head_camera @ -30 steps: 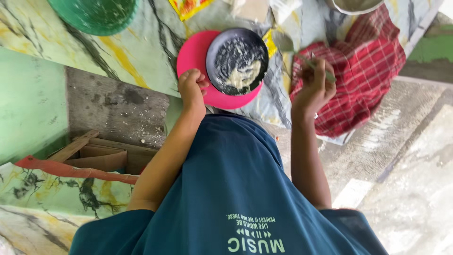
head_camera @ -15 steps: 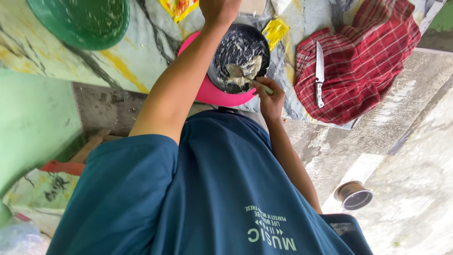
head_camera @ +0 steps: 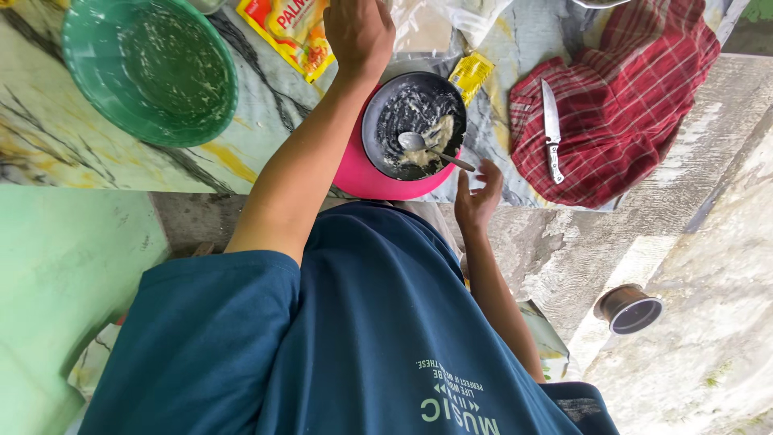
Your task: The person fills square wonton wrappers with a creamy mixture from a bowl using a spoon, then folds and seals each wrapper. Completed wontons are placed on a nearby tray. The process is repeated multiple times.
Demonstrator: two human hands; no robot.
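A black bowl (head_camera: pixel 415 121) smeared with pale batter sits on a pink plate (head_camera: pixel 362 173) at the counter's near edge. A metal spoon (head_camera: pixel 427 147) lies in the bowl with its handle over the rim. My right hand (head_camera: pixel 479 197) hovers just below that handle, fingers spread and holding nothing. My left hand (head_camera: pixel 358 32) reaches past the bowl to the far side, between a yellow-and-red packet (head_camera: pixel 290 28) and a clear plastic bag (head_camera: pixel 439 24). Its fingers curl away from view, so any grip is hidden.
A green basin (head_camera: pixel 149 68) with batter traces stands at the left. A knife (head_camera: pixel 551 129) lies on a red checked cloth (head_camera: pixel 620 113) at the right, a yellow sachet (head_camera: pixel 471 74) beside the bowl. A metal cup (head_camera: pixel 628 308) sits on the concrete step below.
My left hand left the pink plate's edge and reached to the far side. My right hand moved from the cloth to the spoon in the bowl, then let go and drew back.
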